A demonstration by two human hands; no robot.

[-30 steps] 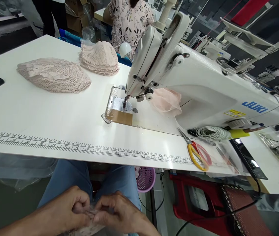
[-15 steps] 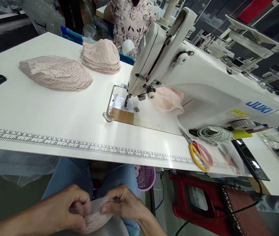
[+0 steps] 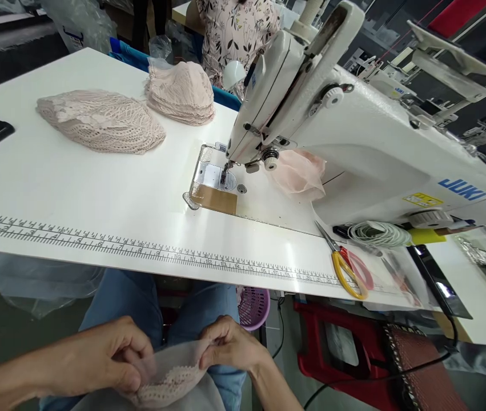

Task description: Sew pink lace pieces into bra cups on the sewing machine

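Over my lap, below the table's front edge, my left hand [image 3: 103,357] and my right hand [image 3: 229,345] both pinch a pale pink lace piece [image 3: 169,382] with a sheer lining, held between them. On the white table [image 3: 75,194] above stand a white sewing machine [image 3: 354,131] with its needle plate [image 3: 215,177], and two stacks of pink lace pieces, one flat stack [image 3: 99,120] at the left and one taller stack [image 3: 180,91] behind it.
Yellow-and-red scissors [image 3: 348,268] and a coil of white cord [image 3: 377,234] lie right of the machine. A printed ruler [image 3: 140,248] runs along the table front. A purple basket [image 3: 253,305] and a red stool [image 3: 345,348] sit below. A person in floral clothing [image 3: 234,28] works behind.
My hands have drawn apart a little, spreading the lace piece so more of it and its lining shows. The view has shifted slightly.
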